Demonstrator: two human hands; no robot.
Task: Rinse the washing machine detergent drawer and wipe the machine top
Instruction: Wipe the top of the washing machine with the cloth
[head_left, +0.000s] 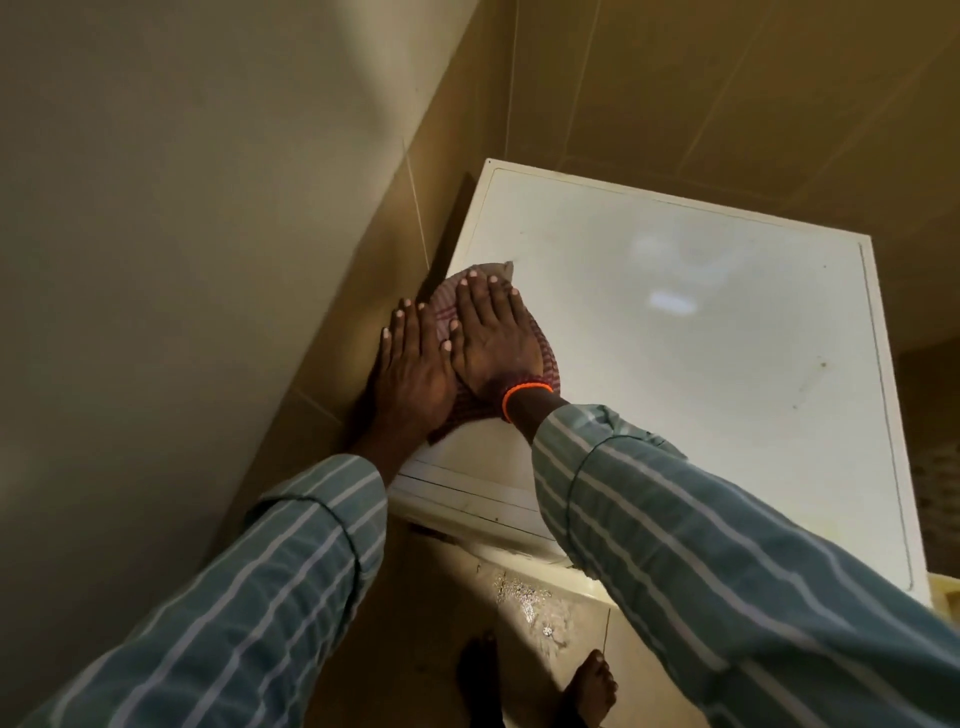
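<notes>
A white washing machine top (701, 364) fills the right of the view. A red checked cloth (545, 358) lies on its left edge. My right hand (493, 338), with an orange band at the wrist, presses flat on the cloth, fingers straight. My left hand (413, 369) lies flat beside it on the cloth's left part, at the machine's edge against the wall. The detergent drawer is not in view.
A beige tiled wall (322, 364) runs close along the machine's left side and another behind it. Below, the tiled floor (441, 623) shows a wet glinting patch (530, 608) and my bare feet. A yellowish object (948, 592) peeks in at the right edge.
</notes>
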